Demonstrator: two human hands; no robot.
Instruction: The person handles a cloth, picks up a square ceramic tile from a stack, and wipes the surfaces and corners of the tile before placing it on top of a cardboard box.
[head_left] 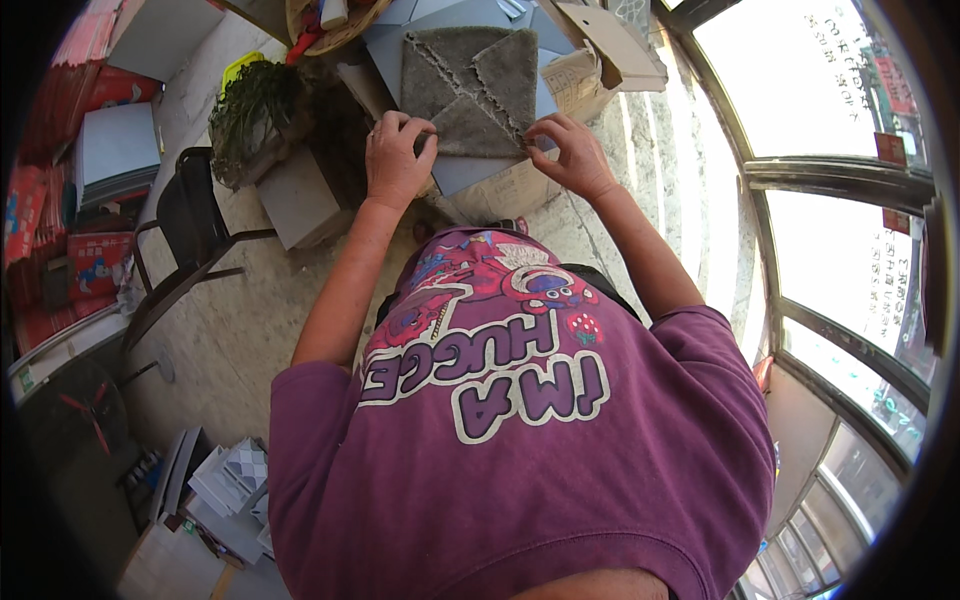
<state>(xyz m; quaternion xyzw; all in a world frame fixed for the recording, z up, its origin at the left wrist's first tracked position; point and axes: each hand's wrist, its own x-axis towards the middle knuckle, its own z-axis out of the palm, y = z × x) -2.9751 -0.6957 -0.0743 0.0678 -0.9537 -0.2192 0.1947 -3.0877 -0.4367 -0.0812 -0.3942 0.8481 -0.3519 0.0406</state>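
A dark grey square (480, 75), which looks like thick cloth folded envelope-style, lies flat in front of me. Pale, ragged edges of its flaps meet along a diagonal from far left to near right. My left hand (397, 165) is closed at the near left corner, thumb and fingertips pinching it. At the near right corner, my right hand (573, 158) pinches the edge between thumb and forefinger, the other fingers curled. Beneath the square are blue-grey sheets (463, 176) on a cardboard box (505, 195).
Left of the work stand a grey box (300, 200), a bundle of dark green strands (250, 115) and a black chair (190, 210). A basket (335, 35) sits at the far edge. Open cardboard (610, 45) lies far right, and windows (850, 180) line the right side.
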